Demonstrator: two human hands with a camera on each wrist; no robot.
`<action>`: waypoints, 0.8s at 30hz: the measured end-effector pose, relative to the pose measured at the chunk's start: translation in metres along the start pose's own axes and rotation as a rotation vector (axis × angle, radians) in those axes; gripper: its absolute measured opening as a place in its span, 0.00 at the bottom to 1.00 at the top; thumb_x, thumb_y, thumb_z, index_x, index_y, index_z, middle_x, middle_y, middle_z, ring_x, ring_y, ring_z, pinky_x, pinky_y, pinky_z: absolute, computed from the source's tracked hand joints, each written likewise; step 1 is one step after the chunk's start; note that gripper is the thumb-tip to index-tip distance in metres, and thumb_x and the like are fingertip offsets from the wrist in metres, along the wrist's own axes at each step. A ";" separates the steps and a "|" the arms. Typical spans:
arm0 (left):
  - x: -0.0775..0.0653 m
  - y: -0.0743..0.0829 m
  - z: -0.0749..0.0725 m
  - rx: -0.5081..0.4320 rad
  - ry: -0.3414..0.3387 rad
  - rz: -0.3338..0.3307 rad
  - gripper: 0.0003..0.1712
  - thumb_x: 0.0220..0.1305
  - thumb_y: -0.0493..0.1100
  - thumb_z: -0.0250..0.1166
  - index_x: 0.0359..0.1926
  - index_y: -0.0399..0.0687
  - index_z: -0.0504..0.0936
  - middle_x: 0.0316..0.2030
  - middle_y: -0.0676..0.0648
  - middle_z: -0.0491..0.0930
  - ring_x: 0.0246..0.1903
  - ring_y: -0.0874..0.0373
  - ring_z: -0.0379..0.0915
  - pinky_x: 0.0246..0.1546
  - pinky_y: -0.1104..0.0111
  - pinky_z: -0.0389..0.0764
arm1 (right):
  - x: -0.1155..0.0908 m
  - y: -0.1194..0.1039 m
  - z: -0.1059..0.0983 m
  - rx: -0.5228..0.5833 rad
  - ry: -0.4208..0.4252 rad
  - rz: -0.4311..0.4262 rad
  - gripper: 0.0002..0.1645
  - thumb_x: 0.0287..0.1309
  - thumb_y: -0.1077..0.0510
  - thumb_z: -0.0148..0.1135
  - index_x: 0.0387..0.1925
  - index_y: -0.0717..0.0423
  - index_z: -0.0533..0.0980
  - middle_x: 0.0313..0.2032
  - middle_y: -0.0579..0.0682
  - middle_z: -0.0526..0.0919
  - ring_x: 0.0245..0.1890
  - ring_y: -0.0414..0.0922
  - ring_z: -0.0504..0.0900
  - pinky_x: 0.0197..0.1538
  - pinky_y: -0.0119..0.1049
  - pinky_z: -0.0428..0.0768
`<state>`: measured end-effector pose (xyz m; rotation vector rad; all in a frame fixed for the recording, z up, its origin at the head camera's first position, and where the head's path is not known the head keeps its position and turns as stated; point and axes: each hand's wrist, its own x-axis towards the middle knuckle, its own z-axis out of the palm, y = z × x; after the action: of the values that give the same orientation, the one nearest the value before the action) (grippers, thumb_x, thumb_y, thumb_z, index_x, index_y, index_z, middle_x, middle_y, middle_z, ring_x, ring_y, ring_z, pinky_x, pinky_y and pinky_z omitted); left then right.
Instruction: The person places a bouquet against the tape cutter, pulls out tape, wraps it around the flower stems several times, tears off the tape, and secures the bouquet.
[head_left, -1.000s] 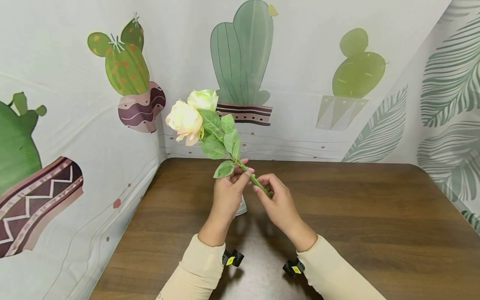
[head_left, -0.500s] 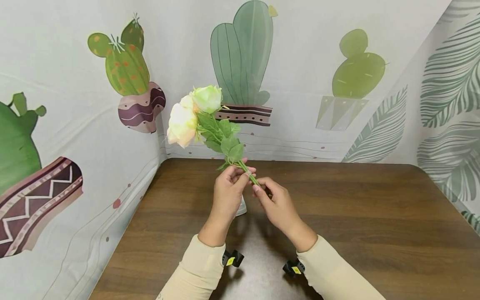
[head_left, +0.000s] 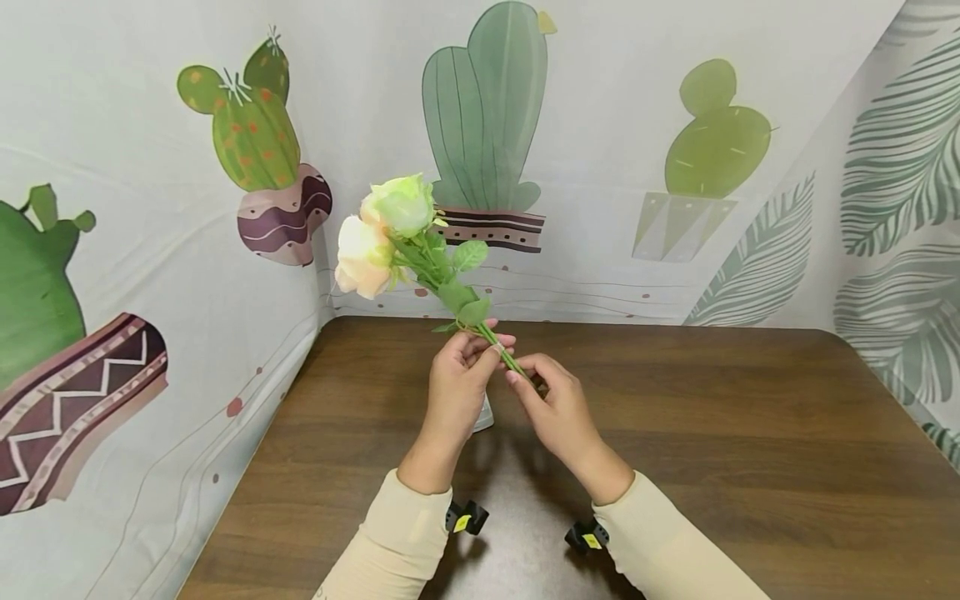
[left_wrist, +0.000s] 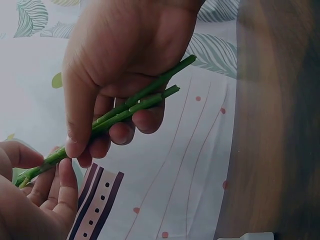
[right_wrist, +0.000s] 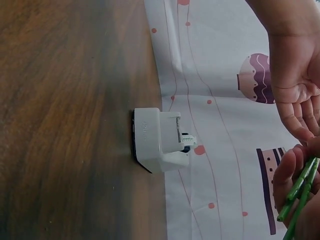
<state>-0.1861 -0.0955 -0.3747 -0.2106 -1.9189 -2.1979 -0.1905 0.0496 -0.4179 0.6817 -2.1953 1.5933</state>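
Note:
Two roses, one greenish white (head_left: 403,205) and one pale peach (head_left: 363,257), are held together above the table, blossoms toward the upper left. My left hand (head_left: 456,379) pinches their green stems (head_left: 491,336) just below the leaves. Lower down, my right hand (head_left: 553,398) grips the same stems between thumb and fingers. In the left wrist view, two cut stem ends (left_wrist: 172,91) stick out past the right hand's fingers. The blossoms lie outside both wrist views.
On the brown wooden table (head_left: 712,433), a white tape dispenser (right_wrist: 159,140) stands behind my left hand, mostly hidden in the head view. Cloth printed with cacti (head_left: 486,108) hangs along the table's back and left sides. Both wrists carry small black cameras (head_left: 467,517).
The roses have turned about their stems: the greenish one has rolled forward over the peach one, and the leaves have shifted. Both hands stay in nearly the same place.

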 end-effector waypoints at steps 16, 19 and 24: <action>0.000 0.000 0.003 -0.010 0.030 -0.038 0.17 0.69 0.35 0.60 0.57 0.42 0.79 0.41 0.39 0.84 0.41 0.57 0.81 0.43 0.71 0.83 | 0.000 -0.001 0.002 -0.020 0.074 0.009 0.05 0.63 0.60 0.68 0.40 0.55 0.82 0.37 0.50 0.85 0.34 0.45 0.79 0.35 0.30 0.77; 0.000 0.000 0.003 -0.010 0.029 -0.042 0.16 0.70 0.37 0.60 0.56 0.43 0.80 0.40 0.40 0.84 0.41 0.56 0.81 0.42 0.72 0.82 | 0.000 -0.001 0.002 -0.028 0.068 0.015 0.04 0.64 0.59 0.67 0.40 0.54 0.82 0.37 0.49 0.85 0.34 0.45 0.79 0.36 0.32 0.77; 0.000 -0.001 0.003 0.001 0.031 -0.061 0.17 0.68 0.36 0.63 0.57 0.44 0.79 0.39 0.45 0.84 0.39 0.57 0.82 0.41 0.73 0.83 | -0.001 0.000 0.003 -0.029 0.051 0.024 0.03 0.66 0.57 0.66 0.40 0.51 0.81 0.37 0.46 0.84 0.33 0.42 0.79 0.35 0.32 0.78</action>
<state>-0.1865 -0.0925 -0.3754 -0.1193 -1.9344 -2.2256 -0.1892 0.0465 -0.4192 0.6020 -2.1933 1.5695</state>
